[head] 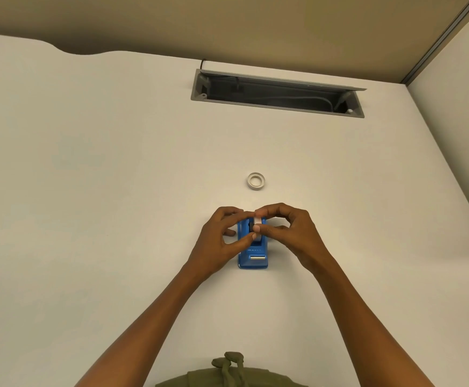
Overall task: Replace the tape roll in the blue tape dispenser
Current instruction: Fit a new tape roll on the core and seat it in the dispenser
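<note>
Hands [222,236] pinching roll [257,230] (unlabelled), blue dispenser [252,259]

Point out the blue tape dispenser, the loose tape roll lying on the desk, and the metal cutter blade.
blue tape dispenser [252,262], head view, on its blue front end below the hands.
loose tape roll [255,181], head view, on the ring's white rim.
cutter blade [257,257], head view, on the middle of the metal strip.
</note>
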The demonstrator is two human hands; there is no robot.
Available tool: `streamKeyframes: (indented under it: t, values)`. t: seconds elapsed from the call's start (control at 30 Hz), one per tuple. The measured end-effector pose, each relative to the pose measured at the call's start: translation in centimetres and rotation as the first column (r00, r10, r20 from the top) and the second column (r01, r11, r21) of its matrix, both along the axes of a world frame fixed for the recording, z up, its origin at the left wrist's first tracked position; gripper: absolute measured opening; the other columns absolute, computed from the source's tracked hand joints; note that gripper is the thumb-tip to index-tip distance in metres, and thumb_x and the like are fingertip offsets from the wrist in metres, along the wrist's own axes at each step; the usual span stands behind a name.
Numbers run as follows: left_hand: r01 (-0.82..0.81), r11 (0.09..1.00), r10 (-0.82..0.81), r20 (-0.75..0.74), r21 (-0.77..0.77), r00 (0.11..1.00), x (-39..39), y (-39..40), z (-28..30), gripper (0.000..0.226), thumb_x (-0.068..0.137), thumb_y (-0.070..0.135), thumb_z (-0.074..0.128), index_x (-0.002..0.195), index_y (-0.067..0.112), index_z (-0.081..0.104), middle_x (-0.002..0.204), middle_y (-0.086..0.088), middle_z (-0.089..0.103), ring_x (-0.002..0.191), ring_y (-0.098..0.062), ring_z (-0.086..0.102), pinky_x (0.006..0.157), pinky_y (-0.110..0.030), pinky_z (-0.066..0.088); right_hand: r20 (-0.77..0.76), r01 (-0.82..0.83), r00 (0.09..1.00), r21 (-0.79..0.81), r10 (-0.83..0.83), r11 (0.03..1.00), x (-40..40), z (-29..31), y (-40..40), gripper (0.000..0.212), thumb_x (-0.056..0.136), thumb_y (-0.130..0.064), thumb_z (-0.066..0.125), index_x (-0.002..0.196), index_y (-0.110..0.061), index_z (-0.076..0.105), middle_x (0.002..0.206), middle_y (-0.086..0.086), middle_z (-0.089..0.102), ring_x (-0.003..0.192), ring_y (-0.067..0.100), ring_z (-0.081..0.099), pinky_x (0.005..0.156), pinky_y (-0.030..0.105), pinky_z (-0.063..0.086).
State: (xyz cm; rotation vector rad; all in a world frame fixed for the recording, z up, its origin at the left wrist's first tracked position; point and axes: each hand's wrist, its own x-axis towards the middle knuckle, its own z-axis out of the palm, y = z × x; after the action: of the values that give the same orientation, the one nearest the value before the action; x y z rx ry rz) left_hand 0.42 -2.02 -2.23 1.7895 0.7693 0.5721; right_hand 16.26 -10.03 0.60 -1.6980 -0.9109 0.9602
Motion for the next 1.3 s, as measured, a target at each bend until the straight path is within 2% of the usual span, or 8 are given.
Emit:
streamKeyframes:
  t: [0.13, 0.33, 0.57, 0.77, 0.9, 0.97, 1.13, 1.3]
  values:
    - [0.000, 1.000, 0.000, 0.008, -0.011, 1.000, 0.0, 0.0, 0.1, 0.039, 0.080, 0.023, 0.070, 0.117, 0.023, 0.059, 0.114, 0.006, 0.050, 0.099, -0.001, 0.053, 0.076, -0.005, 0.047, -0.042, 0.039, 0.998, 0.012, -0.038, 0.999, 0.0, -0.1, 0.1, 0.017, 0.070, -0.017, 0.080, 0.083, -0.024, 0.072, 0.092, -0.001, 0.073, 0.094, 0.013, 0.066, 0.081, 0.022, 0.054]
    - [0.006, 1.000, -0.005, 0.019, -0.029, 1.000, 0.0, 0.0, 0.2, 0.037, 0.080, 0.024, 0.070, 0.113, 0.033, 0.056, 0.114, 0.007, 0.049, 0.099, -0.001, 0.053, 0.075, -0.004, 0.047, -0.111, 0.091, 0.990, 0.059, -0.084, 0.994, -0.4, -0.5, -0.1, 0.016, 0.070, -0.014, 0.079, 0.081, -0.025, 0.075, 0.088, -0.005, 0.075, 0.090, 0.007, 0.068, 0.077, 0.014, 0.053]
    - [0.005, 1.000, -0.004, 0.027, -0.027, 1.000, 0.0, 0.0, 0.1, 0.040, 0.079, 0.025, 0.071, 0.107, 0.045, 0.051, 0.114, 0.008, 0.049, 0.098, 0.000, 0.054, 0.074, -0.004, 0.047, -0.135, 0.139, 0.982, 0.043, -0.132, 0.989, -0.8, -0.5, 0.1, 0.012, 0.071, -0.013, 0.078, 0.081, -0.019, 0.074, 0.087, -0.001, 0.074, 0.086, 0.007, 0.068, 0.073, 0.015, 0.053]
    - [0.002, 1.000, -0.001, 0.016, -0.026, 1.000, 0.0, 0.1, -0.2, 0.039, 0.078, 0.025, 0.071, 0.112, 0.036, 0.055, 0.115, 0.006, 0.049, 0.098, -0.003, 0.054, 0.074, -0.005, 0.048, -0.153, 0.195, 0.970, 0.021, -0.190, 0.981, -1.2, -0.4, 0.5, 0.006, 0.074, -0.015, 0.076, 0.080, -0.014, 0.074, 0.087, 0.006, 0.074, 0.091, 0.021, 0.068, 0.082, 0.031, 0.055]
    - [0.006, 1.000, -0.006, 0.029, -0.024, 1.000, -0.1, 0.1, -0.1, 0.041, 0.078, 0.024, 0.072, 0.107, 0.046, 0.053, 0.114, 0.008, 0.049, 0.099, -0.002, 0.054, 0.075, -0.006, 0.049, -0.165, 0.229, 0.960, 0.002, -0.225, 0.974, -1.2, -0.3, 0.6, 0.012, 0.079, -0.022, 0.073, 0.084, -0.012, 0.076, 0.089, 0.006, 0.075, 0.089, 0.022, 0.068, 0.069, 0.025, 0.054]
    - [0.010, 1.000, -0.009, 0.030, -0.026, 1.000, -0.1, 0.1, 0.0, 0.045, 0.078, 0.024, 0.072, 0.104, 0.053, 0.049, 0.114, 0.009, 0.049, 0.099, -0.002, 0.054, 0.075, -0.006, 0.048, -0.166, 0.213, 0.964, 0.005, -0.210, 0.977, -0.9, -0.1, 0.3, 0.016, 0.081, -0.026, 0.069, 0.088, -0.013, 0.076, 0.093, 0.006, 0.075, 0.090, 0.020, 0.069, 0.068, 0.022, 0.054]
    - [0.011, 0.999, -0.010, 0.017, -0.035, 1.000, -0.1, 0.1, -0.2, 0.040, 0.078, 0.025, 0.072, 0.108, 0.042, 0.052, 0.114, 0.009, 0.048, 0.096, -0.004, 0.055, 0.074, -0.004, 0.047, -0.029, 0.044, 0.999, 0.009, -0.044, 0.999, 0.1, 0.3, -0.4, 0.014, 0.074, -0.018, 0.077, 0.087, -0.021, 0.076, 0.100, 0.001, 0.074, 0.099, 0.012, 0.067, 0.086, 0.026, 0.054]
    - [0.013, 0.999, -0.012, 0.026, -0.041, 1.000, 0.0, 0.2, -0.1, 0.042, 0.078, 0.025, 0.072, 0.104, 0.050, 0.051, 0.111, 0.015, 0.047, 0.095, -0.003, 0.055, 0.072, -0.003, 0.047, -0.075, 0.070, 0.995, 0.029, -0.068, 0.997, -0.1, 0.3, -0.1, 0.013, 0.070, -0.016, 0.080, 0.080, -0.023, 0.077, 0.091, -0.004, 0.076, 0.092, 0.010, 0.069, 0.081, 0.023, 0.055]
